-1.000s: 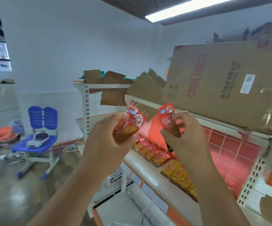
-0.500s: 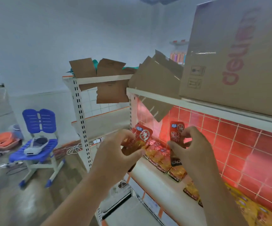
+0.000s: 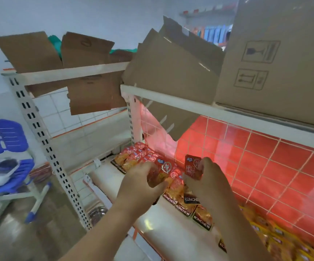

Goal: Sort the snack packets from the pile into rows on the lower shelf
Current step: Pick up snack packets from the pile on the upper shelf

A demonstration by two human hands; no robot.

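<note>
My left hand (image 3: 143, 187) grips a red snack packet (image 3: 162, 171) just above the lower shelf (image 3: 163, 223). My right hand (image 3: 207, 183) pinches a second red packet (image 3: 192, 167) upright beside it, and a dark "KONCHEW" label shows under its fingers. Red and orange packets lie in a row (image 3: 133, 159) along the back of the shelf, running from the far left toward my hands and past them. Yellow packets (image 3: 277, 236) lie further right on the same shelf.
The upper shelf edge (image 3: 190, 104) hangs just above, loaded with a large cardboard box (image 3: 277, 68) and folded cardboard flaps (image 3: 167, 68). A red tiled wall (image 3: 265, 166) backs the shelf. A perforated white upright (image 3: 45, 147) and a blue chair (image 3: 7, 151) stand to the left.
Both hands have come down from chest height to the lower shelf, each still holding its packet. My view has tilted down and closer to the shelf.
</note>
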